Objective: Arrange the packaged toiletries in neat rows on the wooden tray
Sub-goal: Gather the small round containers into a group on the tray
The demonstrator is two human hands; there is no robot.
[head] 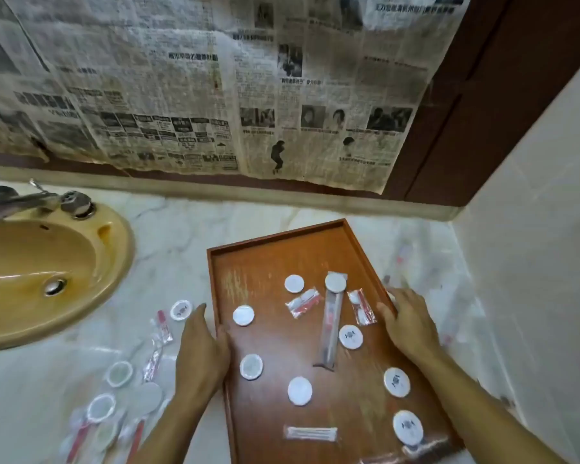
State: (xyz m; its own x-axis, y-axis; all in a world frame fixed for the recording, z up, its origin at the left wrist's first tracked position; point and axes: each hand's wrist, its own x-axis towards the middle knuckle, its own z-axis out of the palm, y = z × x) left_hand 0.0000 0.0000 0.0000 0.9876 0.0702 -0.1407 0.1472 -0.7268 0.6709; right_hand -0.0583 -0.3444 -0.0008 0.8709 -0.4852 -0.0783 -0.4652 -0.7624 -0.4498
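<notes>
Sitting at the far left, a tan oval ceramic basin [31, 262] with a chrome tap [37, 200] is sunk in the pale marble counter [168, 236]. Near it, loose round white packets and red-and-clear sachets [121, 396] lie on the counter. The left hand [201, 356] grips the rectangular wooden tray [282, 256] by its left rim, thumb curled over the edge. Scattered, unaligned white discs [299, 391] and a long clear toothbrush sleeve [330, 329] lie inside. The right hand [409, 323] clasps the right rim.
</notes>
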